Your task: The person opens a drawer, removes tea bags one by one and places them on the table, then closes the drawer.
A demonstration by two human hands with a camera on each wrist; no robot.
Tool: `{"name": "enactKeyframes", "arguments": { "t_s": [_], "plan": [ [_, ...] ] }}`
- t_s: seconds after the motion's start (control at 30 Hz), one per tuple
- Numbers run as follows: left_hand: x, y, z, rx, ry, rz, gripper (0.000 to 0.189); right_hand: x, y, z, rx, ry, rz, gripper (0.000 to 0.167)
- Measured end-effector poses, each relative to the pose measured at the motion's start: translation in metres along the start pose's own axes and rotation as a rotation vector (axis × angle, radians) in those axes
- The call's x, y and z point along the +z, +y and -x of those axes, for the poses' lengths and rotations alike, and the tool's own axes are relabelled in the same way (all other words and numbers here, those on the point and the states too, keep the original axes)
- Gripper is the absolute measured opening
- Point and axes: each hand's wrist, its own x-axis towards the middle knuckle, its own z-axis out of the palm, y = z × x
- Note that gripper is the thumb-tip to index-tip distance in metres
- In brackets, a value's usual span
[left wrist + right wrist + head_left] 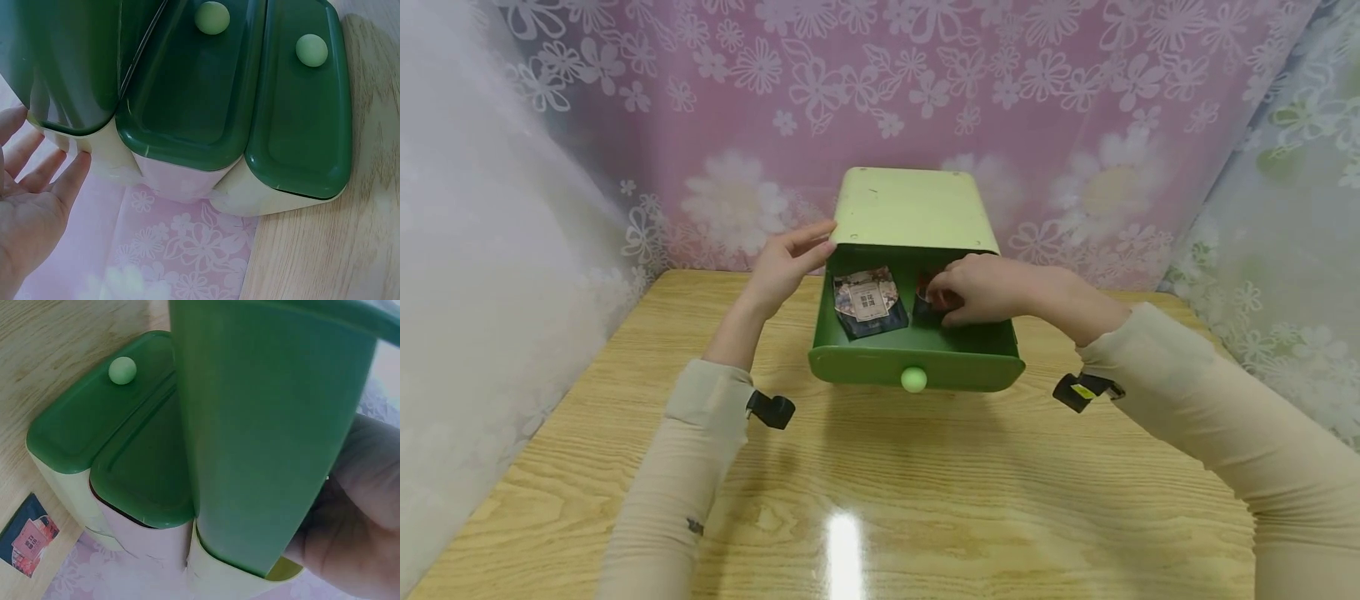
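A small drawer cabinet with a pale yellow-green top has its green top drawer pulled out. Inside, on the left, lies a flat packet with a floral print and a dark lower band. My right hand reaches into the drawer's right side, its fingers curled on a red and dark packet that they partly cover. With fairly straight fingers, my left hand touches the left side of the cabinet's top; the left wrist view shows its fingertips against the casing. The drawer wall hides the right fingertips in the right wrist view.
Two lower green drawers, a middle one and a bottom one, are closed, with round pale knobs. Another packet lies on the wooden table beside the cabinet. A floral curtain hangs behind.
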Motion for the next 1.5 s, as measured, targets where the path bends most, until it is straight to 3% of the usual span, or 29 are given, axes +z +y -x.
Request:
{"name": "enactKeyframes", "arguments": {
  "t_s": [0.2, 0.43, 0.6, 0.7, 1.1, 1.33, 1.5],
  "plan": [
    [0.000, -0.001, -0.001, -0.012, 0.007, 0.001, 0.045, 0.001, 0.001, 0.006, -0.042, 0.102, 0.035, 0.017],
    [0.001, -0.002, -0.001, -0.011, 0.014, 0.003, 0.046, 0.002, 0.000, 0.019, 0.041, 0.280, 0.088, 0.015],
    [0.001, -0.001, -0.001, -0.003, 0.015, 0.005, 0.045, 0.001, 0.007, 0.032, 0.000, 0.479, 0.010, 0.011],
    [0.001, 0.001, 0.000, 0.006, 0.011, -0.002, 0.046, -0.001, 0.010, 0.038, -0.017, 0.555, -0.072, 0.009],
    [0.000, 0.000, -0.001, 0.007, 0.020, 0.017, 0.045, -0.007, 0.012, 0.052, 0.197, 0.457, -0.538, 0.013],
    [0.000, 0.002, 0.000, 0.003, 0.011, 0.010, 0.046, -0.009, 0.016, 0.064, 0.216, 0.501, -0.739, 0.012],
    [0.000, 0.001, 0.000, -0.007, 0.004, 0.020, 0.046, -0.007, 0.024, 0.083, 0.261, 0.579, -0.787, 0.010]
  ]
}}
